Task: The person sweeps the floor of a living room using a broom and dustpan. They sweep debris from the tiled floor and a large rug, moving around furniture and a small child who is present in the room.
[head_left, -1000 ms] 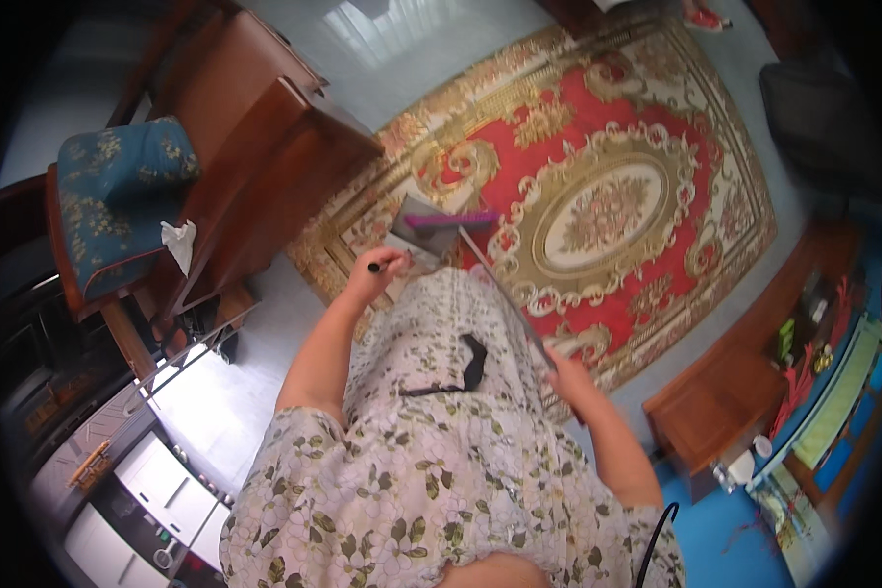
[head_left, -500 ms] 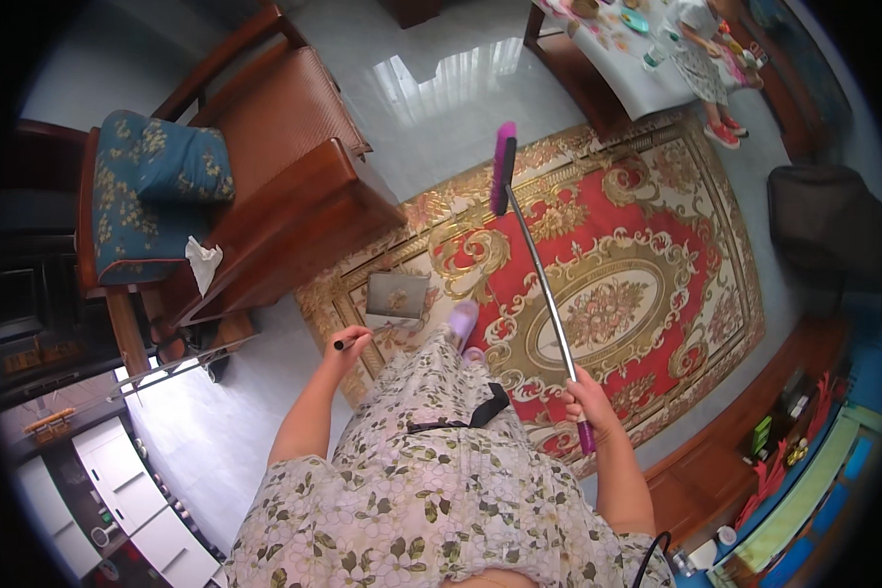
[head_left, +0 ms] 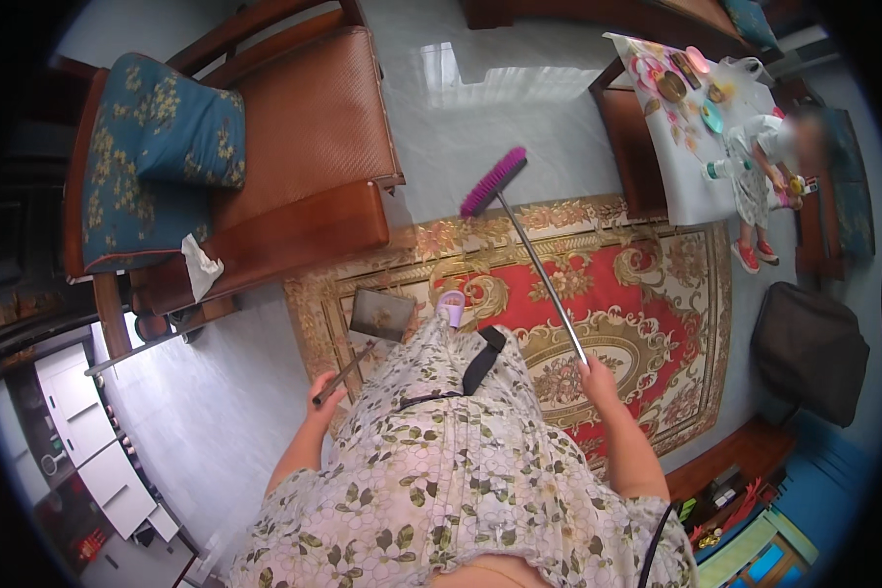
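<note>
My right hand (head_left: 600, 380) is closed round the metal handle of a broom (head_left: 544, 279), which stretches forward and to the left. Its head, with purple bristles, hovers or rests by the rug's far edge; I cannot tell if it touches down. In my left hand (head_left: 326, 390) is the dark handle of a long-handled dustpan (head_left: 381, 315). The grey pan sits over the rug's left part, just beyond my hand and beside my foot in a lilac slipper (head_left: 451, 306).
A patterned red and beige rug (head_left: 598, 294) lies underfoot. A wooden armchair (head_left: 284, 225) with blue cushions stands left. Beyond the rug, a small person (head_left: 755, 162) in red shoes stands beside a covered table (head_left: 696, 201). A dark stool-like seat (head_left: 811, 348) is at right.
The broom's head has swung round, its bristles now facing up and left. My left hand has drawn lower, showing more of the dustpan's handle. The view has shifted, bringing more table in.
</note>
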The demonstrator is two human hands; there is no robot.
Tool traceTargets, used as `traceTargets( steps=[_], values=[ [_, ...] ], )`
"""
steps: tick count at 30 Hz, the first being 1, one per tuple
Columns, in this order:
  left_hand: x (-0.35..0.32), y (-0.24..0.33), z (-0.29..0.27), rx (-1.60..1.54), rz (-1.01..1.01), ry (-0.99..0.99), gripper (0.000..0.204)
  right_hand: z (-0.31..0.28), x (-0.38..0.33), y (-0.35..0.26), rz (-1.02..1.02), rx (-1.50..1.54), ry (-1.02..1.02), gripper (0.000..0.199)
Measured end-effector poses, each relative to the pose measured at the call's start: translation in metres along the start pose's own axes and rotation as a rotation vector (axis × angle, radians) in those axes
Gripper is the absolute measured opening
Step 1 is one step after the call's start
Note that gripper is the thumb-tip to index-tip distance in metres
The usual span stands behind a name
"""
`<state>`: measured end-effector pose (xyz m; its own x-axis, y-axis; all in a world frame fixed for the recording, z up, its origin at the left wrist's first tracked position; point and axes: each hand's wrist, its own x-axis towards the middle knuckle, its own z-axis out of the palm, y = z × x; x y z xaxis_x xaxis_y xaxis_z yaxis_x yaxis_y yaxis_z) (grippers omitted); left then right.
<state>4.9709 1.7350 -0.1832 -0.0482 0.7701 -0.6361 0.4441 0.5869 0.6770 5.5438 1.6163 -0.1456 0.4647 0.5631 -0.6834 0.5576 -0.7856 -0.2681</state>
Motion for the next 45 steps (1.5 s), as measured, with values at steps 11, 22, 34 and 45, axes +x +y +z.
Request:
traceTargets(
  steps=[11,22,34,45],
  values=[
    [0.006,0.052,0.054,0.01,-0.446,0.13,0.019,-0.053,0.317,-0.237,-0.427,-0.27,-0.177,0.035],
    [0.231,0.297,0.149,0.594,-0.011,0.443,0.035,-0.191,0.308,-0.068,0.018,-0.261,-0.237,0.04],
    [0.248,0.319,0.137,0.715,-0.281,0.299,0.037,-0.201,0.385,-0.222,-0.264,-0.094,-0.206,0.036],
    [0.246,0.33,0.143,0.749,-0.369,0.264,0.037,-0.172,0.365,-0.099,-0.097,0.044,-0.213,0.042]
  ],
)
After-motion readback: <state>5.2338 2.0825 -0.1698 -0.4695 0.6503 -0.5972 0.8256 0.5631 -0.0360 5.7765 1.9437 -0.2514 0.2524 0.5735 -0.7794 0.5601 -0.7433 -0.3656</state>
